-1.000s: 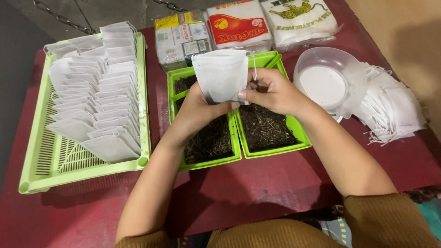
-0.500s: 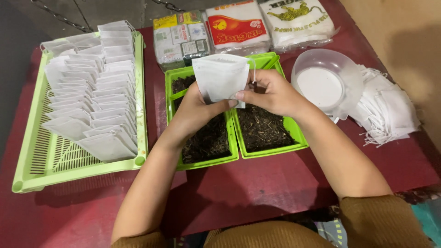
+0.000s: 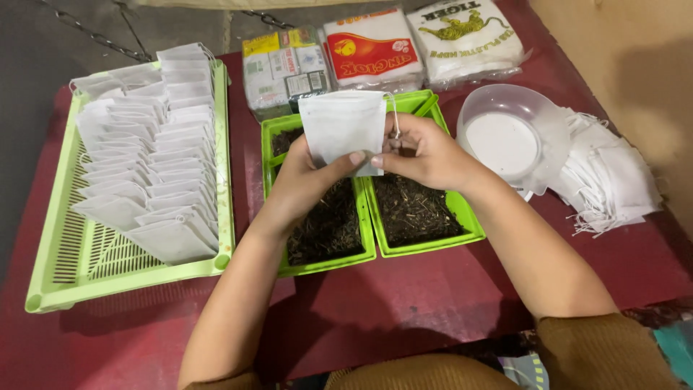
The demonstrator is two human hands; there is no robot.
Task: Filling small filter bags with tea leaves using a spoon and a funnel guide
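Hands meet above two green trays [image 3: 433,242] of dark loose tea, both pinching one white filter bag [image 3: 343,130] held upright between them. The left hand [image 3: 307,180] comes up from below, thumb pressed across the bag's lower front, fingers curled behind it. The right hand [image 3: 426,152] closes on the bag's right edge, where a thin drawstring [image 3: 395,115] loops up (which fingers grip the string is hard to tell). Both forearms angle inward from the near table edge. Left of them, a pale green slotted basket [image 3: 50,282] holds rows of bags; right, a clear plastic bowl [image 3: 505,137] sits beside a heap of empty bags [image 3: 613,180].
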